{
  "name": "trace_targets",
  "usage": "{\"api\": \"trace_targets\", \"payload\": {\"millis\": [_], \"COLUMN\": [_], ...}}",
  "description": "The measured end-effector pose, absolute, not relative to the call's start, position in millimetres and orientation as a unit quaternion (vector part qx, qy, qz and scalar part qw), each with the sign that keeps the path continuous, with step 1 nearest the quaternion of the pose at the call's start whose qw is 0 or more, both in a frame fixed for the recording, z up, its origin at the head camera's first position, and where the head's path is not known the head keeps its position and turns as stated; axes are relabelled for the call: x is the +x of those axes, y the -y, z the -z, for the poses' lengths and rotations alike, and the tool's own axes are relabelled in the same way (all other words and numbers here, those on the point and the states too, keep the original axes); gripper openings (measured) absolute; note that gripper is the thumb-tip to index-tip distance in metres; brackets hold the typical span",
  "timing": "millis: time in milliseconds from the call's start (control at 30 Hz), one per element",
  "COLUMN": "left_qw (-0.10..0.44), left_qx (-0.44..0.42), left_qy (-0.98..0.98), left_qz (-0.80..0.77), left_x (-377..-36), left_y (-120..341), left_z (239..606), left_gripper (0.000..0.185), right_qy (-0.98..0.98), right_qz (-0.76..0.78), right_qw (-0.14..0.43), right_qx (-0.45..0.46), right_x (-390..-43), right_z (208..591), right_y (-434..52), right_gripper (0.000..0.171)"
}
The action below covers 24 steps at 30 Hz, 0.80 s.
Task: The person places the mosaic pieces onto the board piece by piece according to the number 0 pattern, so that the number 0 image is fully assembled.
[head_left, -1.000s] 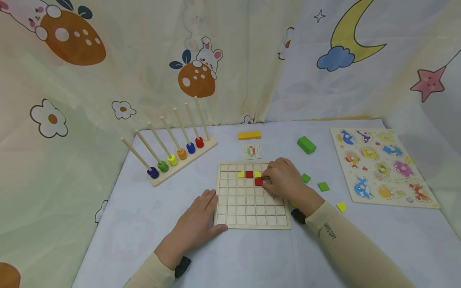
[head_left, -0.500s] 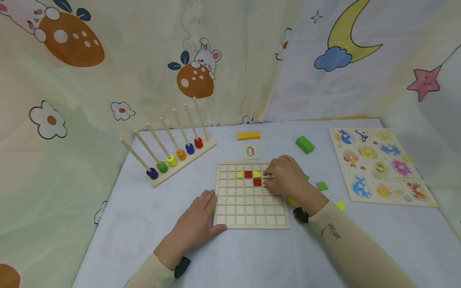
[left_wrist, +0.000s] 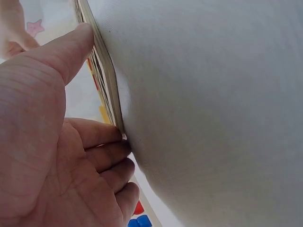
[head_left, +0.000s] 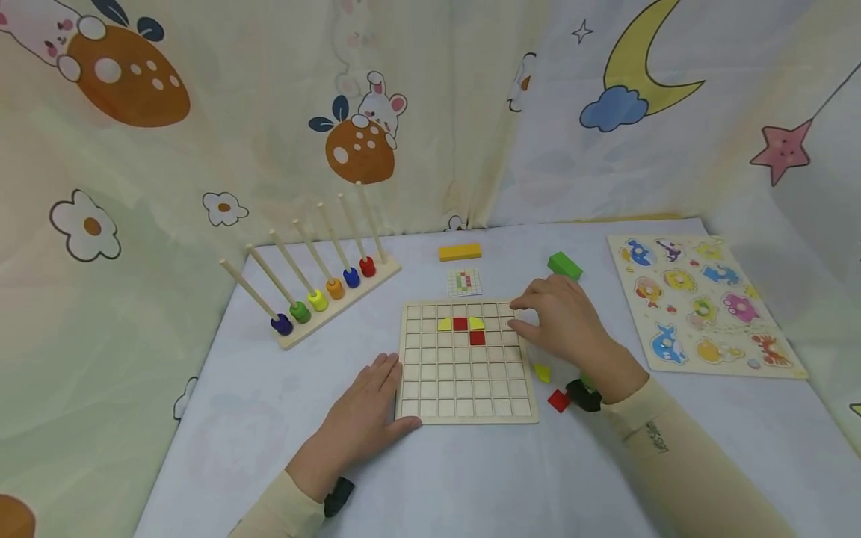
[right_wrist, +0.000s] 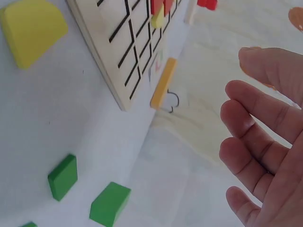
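Note:
A wooden grid board [head_left: 446,371] lies on the white table. Set in its upper cells are a red square tile [head_left: 460,323] between two yellow tiles [head_left: 445,325], with a second red tile [head_left: 477,338] below. My left hand [head_left: 359,409] lies against the board's left edge, fingers extended and thumb at the near corner. Over the board's upper right edge hovers my right hand [head_left: 568,325], thumb and fingers apart, with nothing between them. The right wrist view shows the hand [right_wrist: 267,137] raised away from a green tile [right_wrist: 63,177] and a yellow piece [right_wrist: 34,29].
Behind the board lie a small pattern card [head_left: 464,282] and a yellow block [head_left: 460,252]. A peg rack [head_left: 343,302] with coloured beads stands at left. A green block [head_left: 563,265], an animal puzzle board [head_left: 713,306] and a loose red tile [head_left: 559,400] are on the right.
My right hand has drawn back to the right, away from the lower red tile, and its thumb and fingers have spread. The left hand stays at the board's edge.

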State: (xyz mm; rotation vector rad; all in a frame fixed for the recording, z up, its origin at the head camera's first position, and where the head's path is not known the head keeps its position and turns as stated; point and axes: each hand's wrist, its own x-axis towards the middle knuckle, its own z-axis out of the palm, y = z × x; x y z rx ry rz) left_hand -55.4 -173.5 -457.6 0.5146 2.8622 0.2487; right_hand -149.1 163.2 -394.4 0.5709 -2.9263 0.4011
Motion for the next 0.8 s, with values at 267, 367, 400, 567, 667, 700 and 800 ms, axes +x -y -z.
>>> {"api": "trace_targets", "payload": {"millis": [267,367,400,567,667,700,800], "left_qw": [0.114,0.112,0.111,0.102,0.1,0.1,0.103], "left_qx": [0.176,0.173,0.173,0.176,0.18,0.18,0.18], "left_qy": [-0.974,-0.975,-0.976,-0.976,-0.975,-0.975,-0.975], "left_qz": [-0.081,-0.078,-0.076,-0.079,-0.085,-0.086,-0.087], "left_x": [-55.5,-55.5,-55.5,-54.6,-54.2,-54.3,-55.4], "left_y": [172.5,172.9,173.1,174.3,174.4,174.2,173.2], "left_z": [458.1,458.5,458.4,458.9,459.2,459.4,460.2], "left_gripper": [0.105,0.105,0.105,0.105,0.104,0.104,0.103], "right_qy": [0.972,0.973,0.973,0.976,0.977,0.977,0.98], "right_qz": [-0.142,-0.145,-0.145,-0.138,-0.131,-0.129,-0.12], "right_qw": [0.086,0.083,0.08,0.07,0.068,0.067,0.059], "right_qx": [0.169,0.161,0.159,0.155,0.155,0.154,0.149], "right_x": [-133.4,-128.2,-126.6,-118.1,-112.7,-110.6,-104.0], "right_z": [392.1,393.3,393.8,397.8,401.2,402.2,406.1], "right_y": [-185.7,-192.2,-194.1,-202.0,-207.1,-208.8,-214.4], "right_gripper": [0.027,0.027,0.028,0.028,0.028,0.028,0.03]}}
